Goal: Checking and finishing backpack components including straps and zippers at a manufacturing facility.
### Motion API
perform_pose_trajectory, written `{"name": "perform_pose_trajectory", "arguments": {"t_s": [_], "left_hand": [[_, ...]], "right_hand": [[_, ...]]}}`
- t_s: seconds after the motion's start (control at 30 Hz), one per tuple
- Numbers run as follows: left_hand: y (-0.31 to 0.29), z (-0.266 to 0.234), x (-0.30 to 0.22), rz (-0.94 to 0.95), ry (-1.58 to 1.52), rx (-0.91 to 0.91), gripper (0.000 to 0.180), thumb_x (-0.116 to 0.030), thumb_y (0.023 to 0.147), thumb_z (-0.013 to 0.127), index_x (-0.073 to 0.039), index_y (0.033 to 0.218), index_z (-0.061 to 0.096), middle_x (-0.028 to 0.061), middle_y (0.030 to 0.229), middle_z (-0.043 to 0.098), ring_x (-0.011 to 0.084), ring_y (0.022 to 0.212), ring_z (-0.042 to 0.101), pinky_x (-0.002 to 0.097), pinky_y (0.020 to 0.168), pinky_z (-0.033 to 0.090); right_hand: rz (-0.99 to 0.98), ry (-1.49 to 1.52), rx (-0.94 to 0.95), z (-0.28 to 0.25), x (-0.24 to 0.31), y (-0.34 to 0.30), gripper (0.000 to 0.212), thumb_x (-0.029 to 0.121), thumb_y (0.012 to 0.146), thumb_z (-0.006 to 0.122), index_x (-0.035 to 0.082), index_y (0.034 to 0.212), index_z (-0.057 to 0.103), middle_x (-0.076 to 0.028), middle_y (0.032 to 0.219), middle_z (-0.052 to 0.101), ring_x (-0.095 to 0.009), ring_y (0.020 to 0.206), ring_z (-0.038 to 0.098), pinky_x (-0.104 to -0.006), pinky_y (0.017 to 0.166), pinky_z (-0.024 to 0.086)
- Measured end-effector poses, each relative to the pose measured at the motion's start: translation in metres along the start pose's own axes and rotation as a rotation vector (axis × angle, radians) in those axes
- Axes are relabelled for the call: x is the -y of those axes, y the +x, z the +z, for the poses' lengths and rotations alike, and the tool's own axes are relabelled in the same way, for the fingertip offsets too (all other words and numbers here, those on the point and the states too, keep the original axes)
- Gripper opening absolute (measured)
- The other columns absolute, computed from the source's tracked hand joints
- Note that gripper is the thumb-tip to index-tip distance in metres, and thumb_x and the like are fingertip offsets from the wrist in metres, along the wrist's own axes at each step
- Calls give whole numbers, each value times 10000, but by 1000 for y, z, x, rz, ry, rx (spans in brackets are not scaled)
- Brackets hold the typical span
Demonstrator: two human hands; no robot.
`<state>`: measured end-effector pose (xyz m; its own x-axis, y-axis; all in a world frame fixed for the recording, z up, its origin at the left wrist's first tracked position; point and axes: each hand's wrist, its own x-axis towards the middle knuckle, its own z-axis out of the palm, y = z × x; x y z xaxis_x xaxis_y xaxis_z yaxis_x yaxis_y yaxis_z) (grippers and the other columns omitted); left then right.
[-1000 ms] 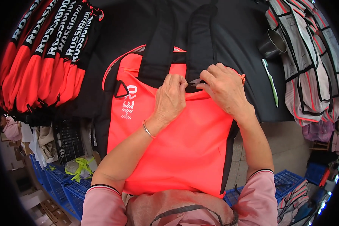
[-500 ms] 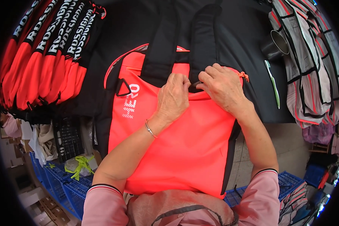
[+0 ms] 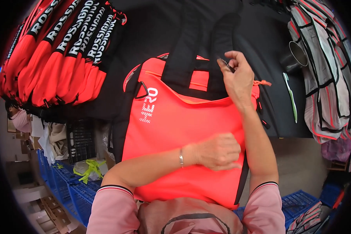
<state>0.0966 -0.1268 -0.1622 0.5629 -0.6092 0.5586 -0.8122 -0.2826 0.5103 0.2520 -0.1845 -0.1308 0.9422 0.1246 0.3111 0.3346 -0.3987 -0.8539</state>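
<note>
A bright coral-red backpack (image 3: 175, 128) with black sides lies on the black-covered table in front of me. Black shoulder straps (image 3: 181, 58) stretch away from its top, and a black triangular ring (image 3: 141, 90) sits at its upper left. My right hand (image 3: 239, 80) is raised over the bag's upper right corner, closed round small dark metal thread snips (image 3: 227, 65) with the tips pointing up and left. Over the lower right of the front panel is my left hand (image 3: 218, 151), slightly blurred, its fingers curled in; whatever they may hold is hidden.
Several red-and-black bags (image 3: 66, 62) are stacked at the left. At the right lie a metal cup (image 3: 294, 55), a green-and-white toothbrush (image 3: 290, 98) and grey pieces with red and black trim (image 3: 323, 74). Blue plastic crates (image 3: 82, 195) stand below the table edge.
My hands have parted from the bag's top edge. The left moved down and right across the front panel; the right lifted slightly up and right, and the snips now show in it.
</note>
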Motion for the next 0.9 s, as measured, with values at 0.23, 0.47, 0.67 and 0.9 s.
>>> {"name": "perform_pose_trajectory", "arguments": {"t_s": [0.23, 0.47, 0.67, 0.9], "left_hand": [[-50, -136, 49, -697, 793, -173, 133, -142, 823, 750, -25, 818, 686, 70, 899, 686, 245, 739, 655, 347, 658, 510], [-50, -127, 43, -728, 693, -179, 135, -135, 777, 798, -43, 822, 710, 24, 834, 676, 204, 593, 637, 301, 535, 498], [-38, -107, 58, -766, 766, -200, 144, -155, 753, 812, -80, 816, 706, -6, 796, 641, 162, 593, 621, 292, 507, 470], [-46, -88, 71, -666, 878, -250, 110, -72, 867, 687, -66, 943, 607, 53, 908, 574, 238, 706, 631, 346, 569, 498]], "right_hand": [[-32, 181, -53, 2, -24, -13, 169, 40, 813, 762, 37, 912, 624, -32, 712, 518, -139, 617, 503, -286, 574, 440], [-175, -4, -71, 8, -23, -21, 180, 78, 810, 776, 68, 868, 606, -19, 723, 543, -164, 619, 538, -315, 556, 445], [-211, -37, -87, 10, -23, -23, 176, 86, 811, 768, 75, 871, 603, -16, 726, 552, -170, 621, 552, -317, 547, 439], [-229, -149, -2, 7, -19, -27, 228, 115, 794, 786, 89, 946, 618, -17, 782, 602, -191, 666, 595, -327, 575, 479]]}}
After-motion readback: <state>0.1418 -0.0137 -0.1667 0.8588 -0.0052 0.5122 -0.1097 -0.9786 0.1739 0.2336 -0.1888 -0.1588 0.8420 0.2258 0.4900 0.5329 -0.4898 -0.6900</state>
